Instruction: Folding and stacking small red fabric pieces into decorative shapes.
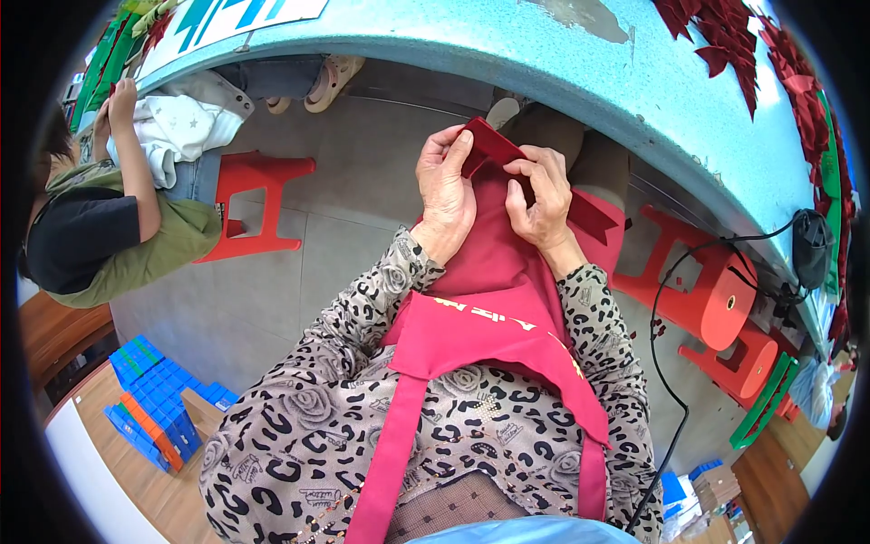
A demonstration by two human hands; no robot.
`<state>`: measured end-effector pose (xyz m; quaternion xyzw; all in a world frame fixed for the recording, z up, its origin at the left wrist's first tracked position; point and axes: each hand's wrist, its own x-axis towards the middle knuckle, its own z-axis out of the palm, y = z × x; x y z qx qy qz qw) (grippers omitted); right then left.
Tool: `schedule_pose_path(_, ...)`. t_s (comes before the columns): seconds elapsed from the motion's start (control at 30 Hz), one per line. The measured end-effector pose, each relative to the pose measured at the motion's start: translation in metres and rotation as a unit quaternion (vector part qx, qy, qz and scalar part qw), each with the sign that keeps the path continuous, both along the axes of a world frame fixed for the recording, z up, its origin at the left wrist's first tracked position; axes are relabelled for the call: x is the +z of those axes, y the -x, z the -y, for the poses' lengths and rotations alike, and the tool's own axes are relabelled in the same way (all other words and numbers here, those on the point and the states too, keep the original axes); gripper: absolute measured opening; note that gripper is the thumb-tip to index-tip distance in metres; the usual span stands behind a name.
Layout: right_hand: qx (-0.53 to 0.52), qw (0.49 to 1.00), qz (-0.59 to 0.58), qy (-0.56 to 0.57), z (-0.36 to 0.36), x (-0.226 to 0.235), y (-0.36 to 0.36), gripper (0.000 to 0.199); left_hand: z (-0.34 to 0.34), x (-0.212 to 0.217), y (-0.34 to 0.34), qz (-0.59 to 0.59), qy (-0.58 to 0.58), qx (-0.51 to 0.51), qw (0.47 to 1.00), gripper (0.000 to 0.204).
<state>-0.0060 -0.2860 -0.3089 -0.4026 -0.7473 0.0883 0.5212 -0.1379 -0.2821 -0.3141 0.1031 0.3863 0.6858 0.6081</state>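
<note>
A dark red ribbon [492, 142] is held folded above my lap, short of the table's near edge. My left hand [446, 192] pinches its left part between thumb and fingers. On the other side, my right hand [542, 198] has its fingers curled against the ribbon's right part. A loose ribbon tail [594, 220] with a notched end emerges to the right of that hand. Beneath both hands lies a red apron [480, 317], worn over my patterned sleeves.
Ahead curves a light blue table [544, 63], with red ribbon pieces [720, 45] at its right. Red stools [720, 304] stand at right; another stool [249, 204] is at left beside a seated person [118, 204]. A black cable [666, 372] hangs at right. Blue boxes [163, 394] stand lower left.
</note>
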Motion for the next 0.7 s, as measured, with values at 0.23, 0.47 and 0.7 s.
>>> schedule_pose_path(0.23, -0.093, 0.987, -0.075, 0.11, 0.012, 0.004, 0.004, 0.018, -0.004, 0.005, -0.001, 0.018, -0.018, -0.027, 0.999, 0.014)
schedule_pose_path(0.47, -0.069, 0.944, -0.185, 0.263, 0.017, 0.019, 0.003, 0.028, -0.008, 0.015, -0.001, 0.016, -0.034, -0.059, 0.998, 0.014)
schedule_pose_path(0.7, 0.012, 0.847, -0.287, 0.448, 0.016, 0.038, -0.017, 0.031, -0.012, 0.045, -0.006, 0.025, -0.011, -0.122, 0.992, 0.012)
